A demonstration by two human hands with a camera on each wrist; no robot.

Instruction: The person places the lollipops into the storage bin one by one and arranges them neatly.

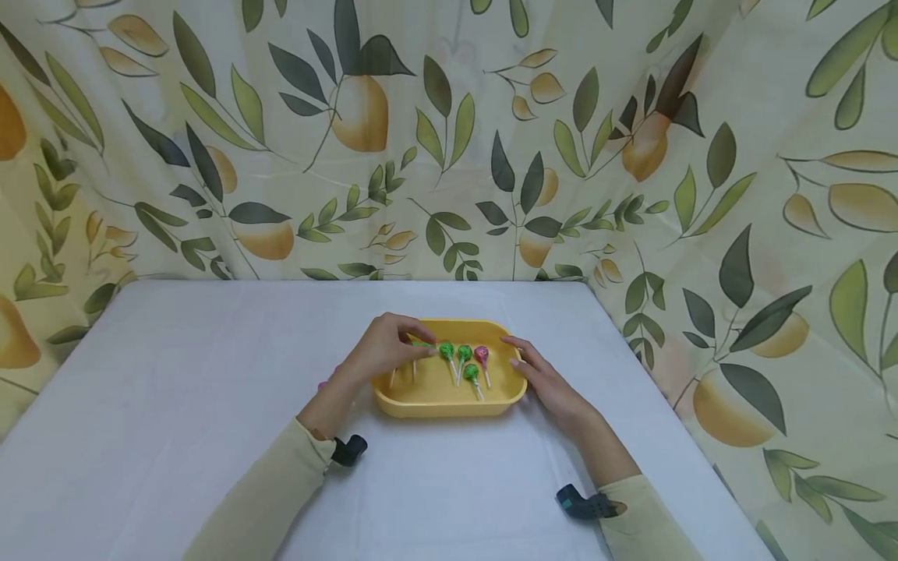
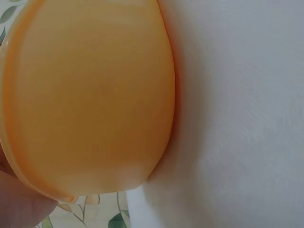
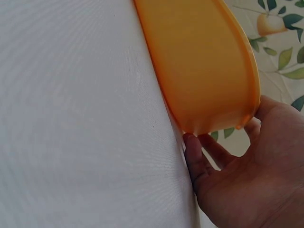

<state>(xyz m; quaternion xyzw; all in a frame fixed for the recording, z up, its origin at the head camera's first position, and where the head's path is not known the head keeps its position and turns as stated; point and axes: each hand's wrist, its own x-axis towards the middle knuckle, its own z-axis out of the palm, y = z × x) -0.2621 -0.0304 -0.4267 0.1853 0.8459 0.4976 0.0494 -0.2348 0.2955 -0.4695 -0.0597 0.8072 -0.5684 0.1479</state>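
A yellow oblong tray (image 1: pixel 449 410) stands on the table with several wrapped lollipops inside. Three green lollipops (image 1: pixel 464 354) and a pink lollipop (image 1: pixel 482 355) lie right of its middle, sticks toward the front. Over the tray's left part, my left hand (image 1: pixel 382 347) pinches another green lollipop (image 1: pixel 418 344), its head mostly covered by fingers. A further stick shows under that hand. My right hand (image 1: pixel 554 389) holds the tray's right end, thumb over the rim. In the right wrist view, the right hand's fingers (image 3: pixel 192 149) touch the tray's outer wall (image 3: pixel 204 71) low down.
A white cloth (image 1: pixel 449 483) covers the table. Pink bits (image 1: pixel 322 386) peek out beside the left wrist, mostly hidden. Behind and to the right hangs a curtain (image 1: pixel 449 156) with leaves and fruit. Each wrist wears a small black camera (image 1: pixel 349 450).
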